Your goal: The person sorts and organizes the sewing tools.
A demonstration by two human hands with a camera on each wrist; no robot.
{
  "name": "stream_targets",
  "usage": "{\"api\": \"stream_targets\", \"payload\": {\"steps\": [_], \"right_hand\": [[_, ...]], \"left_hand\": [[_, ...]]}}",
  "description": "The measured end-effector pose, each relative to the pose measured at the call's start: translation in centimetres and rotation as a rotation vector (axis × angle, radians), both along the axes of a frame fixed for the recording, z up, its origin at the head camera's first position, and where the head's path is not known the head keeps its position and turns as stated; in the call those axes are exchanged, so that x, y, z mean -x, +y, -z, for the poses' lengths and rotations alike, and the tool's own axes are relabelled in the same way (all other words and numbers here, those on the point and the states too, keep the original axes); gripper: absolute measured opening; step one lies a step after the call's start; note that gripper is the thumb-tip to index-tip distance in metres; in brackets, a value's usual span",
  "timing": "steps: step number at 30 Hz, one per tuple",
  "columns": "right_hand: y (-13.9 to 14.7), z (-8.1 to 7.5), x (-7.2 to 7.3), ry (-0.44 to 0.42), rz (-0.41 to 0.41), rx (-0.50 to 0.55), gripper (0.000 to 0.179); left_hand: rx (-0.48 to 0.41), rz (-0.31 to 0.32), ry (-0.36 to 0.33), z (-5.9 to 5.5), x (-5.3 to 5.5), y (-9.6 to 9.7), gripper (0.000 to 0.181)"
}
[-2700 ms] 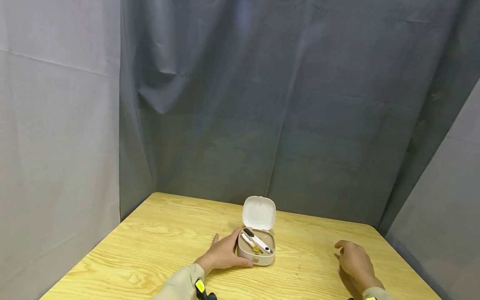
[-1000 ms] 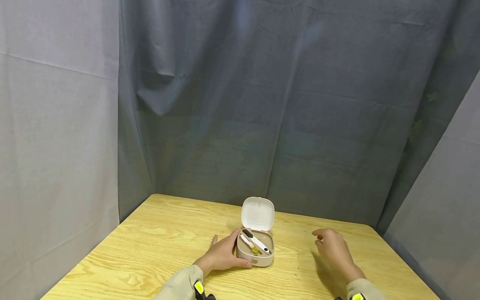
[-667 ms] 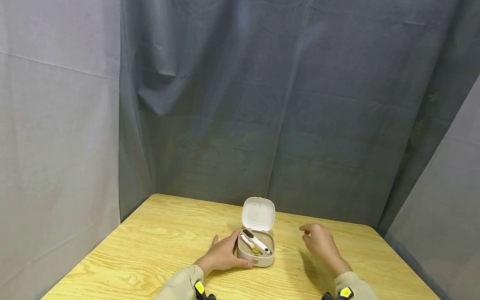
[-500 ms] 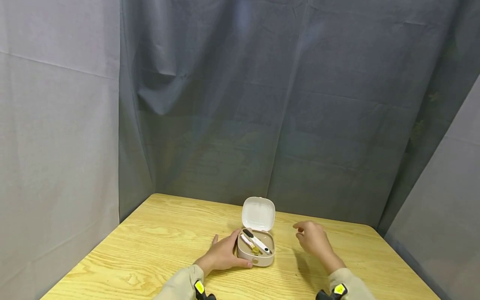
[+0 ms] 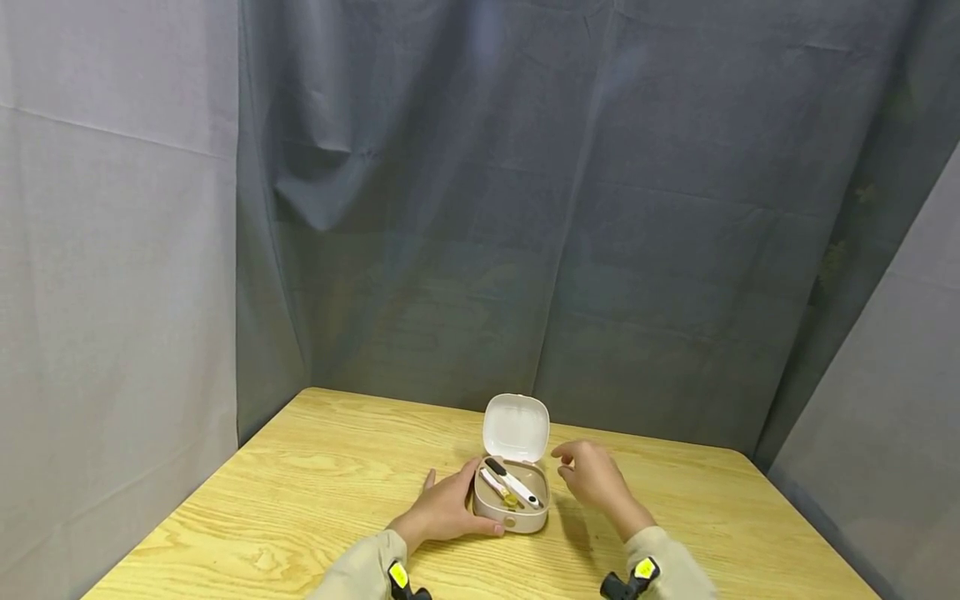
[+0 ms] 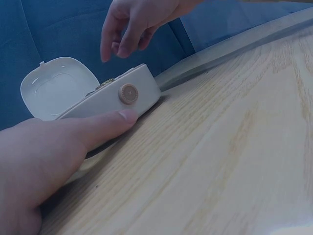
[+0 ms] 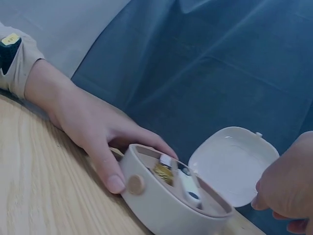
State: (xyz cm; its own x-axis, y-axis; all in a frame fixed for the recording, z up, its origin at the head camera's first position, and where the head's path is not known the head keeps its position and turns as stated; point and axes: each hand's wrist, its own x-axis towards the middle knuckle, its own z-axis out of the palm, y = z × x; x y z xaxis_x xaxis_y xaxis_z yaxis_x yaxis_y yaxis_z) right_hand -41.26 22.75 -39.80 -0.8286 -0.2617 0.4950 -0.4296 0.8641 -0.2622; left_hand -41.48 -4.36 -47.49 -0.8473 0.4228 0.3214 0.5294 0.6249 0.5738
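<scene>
A small cream-white box (image 5: 525, 522) with a round tan button on its front sits on the table, its white lid (image 5: 516, 427) raised at the back. Inside lie a slim white tool (image 5: 519, 486) with a black end and a small gold-yellow item (image 7: 163, 173) beside a pinkish-white strip; their kinds are unclear. My left hand (image 5: 442, 507) grips the box's left side, thumb on the front by the button and fingers along the far side. Just right of the lid, my right hand (image 5: 596, 477) hovers above the table with loosely bent fingers, holding nothing.
The light wooden table (image 5: 315, 483) carries the box near its middle. A dark grey curtain (image 5: 420, 250) hangs behind it, with paler cloth (image 5: 120, 292) at the left and right. Black straps with yellow tags circle both wrists.
My right hand has moved left from the table's right side to beside the lid. The left hand and the box have stayed in place.
</scene>
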Motion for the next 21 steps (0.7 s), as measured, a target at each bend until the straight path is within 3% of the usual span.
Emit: {"api": "stream_targets", "payload": {"steps": [11,21], "right_hand": [[-3.4,0.8,1.0,-0.037,-0.101,0.015,0.024],[-4.5,1.6,1.8,-0.023,-0.184,-0.017,0.012]], "left_hand": [[0.017,-0.012,0.019,-0.2,0.0,0.0,0.117],[0.034,-0.022,0.012,0.1,0.1,0.0,0.121]]}}
